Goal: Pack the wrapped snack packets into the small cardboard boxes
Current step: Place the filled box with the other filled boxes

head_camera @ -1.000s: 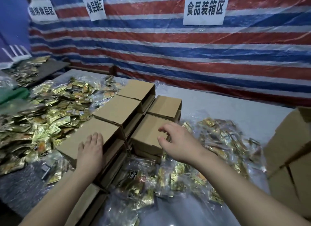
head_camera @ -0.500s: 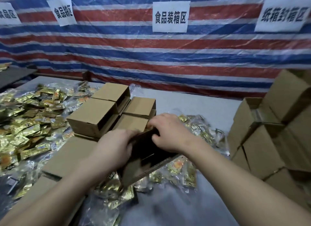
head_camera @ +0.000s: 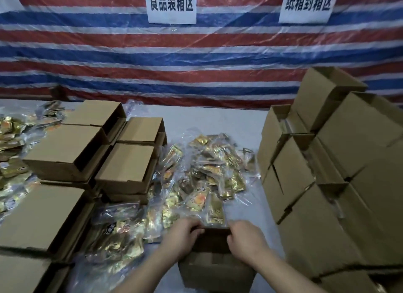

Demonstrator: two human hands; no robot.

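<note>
Both hands, left and right, gripping one small cardboard box beside heaped snack packets.

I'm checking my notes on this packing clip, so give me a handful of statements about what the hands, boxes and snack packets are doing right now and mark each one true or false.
1. Both hands grip the far edge of the small open box nearest the camera: left hand, right hand. True.
2. A loose heap of wrapped snack packets lies on the table just beyond that box. True.
3. The right hand is lifting a packet out of the heap. False: it holds the box edge, no packet.
4. The stack of boxes on the right sits left of the hands. False: it stands to their right.
5. Two white signs hang on the striped tarp. True.
</note>
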